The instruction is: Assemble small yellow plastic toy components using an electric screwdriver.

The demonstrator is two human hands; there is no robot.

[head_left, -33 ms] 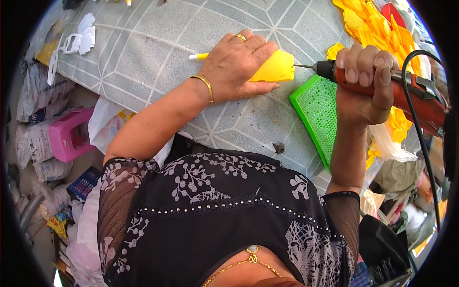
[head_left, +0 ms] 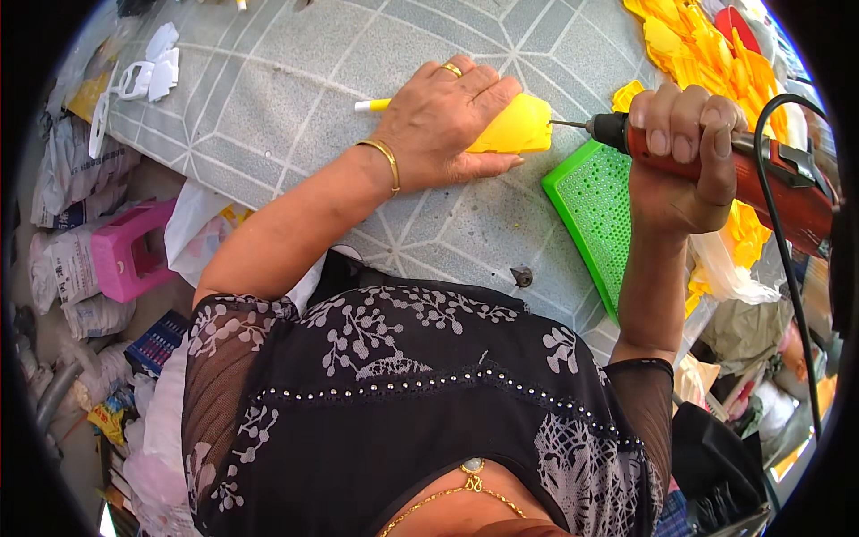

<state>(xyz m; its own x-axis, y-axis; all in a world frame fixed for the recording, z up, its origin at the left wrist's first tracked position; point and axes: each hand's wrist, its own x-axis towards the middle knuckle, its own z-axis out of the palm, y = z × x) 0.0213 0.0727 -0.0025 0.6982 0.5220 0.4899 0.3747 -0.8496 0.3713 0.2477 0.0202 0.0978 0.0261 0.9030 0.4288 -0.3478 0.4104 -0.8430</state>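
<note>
My left hand (head_left: 454, 121) is wrapped over a yellow plastic piece (head_left: 517, 127), pressing it down on the table; most of the piece is under my palm. A thin yellow stick with a white tip (head_left: 373, 106) sticks out on the left side of that hand. In my right hand (head_left: 684, 152) is a red power drill (head_left: 777, 199), held sideways with its bit (head_left: 569, 123) pointing left. The tip of the bit meets or nearly meets the right end of the yellow piece; I cannot tell whether it is inside.
A green perforated tray (head_left: 594, 201) lies below the drill. Yellow plastic parts (head_left: 693, 49) are heaped at the far right. The drill's black cord (head_left: 787, 259) hangs on the right. White plastic pieces (head_left: 163, 64) lie far left; a pink stool (head_left: 134, 251) stands below the table's left edge.
</note>
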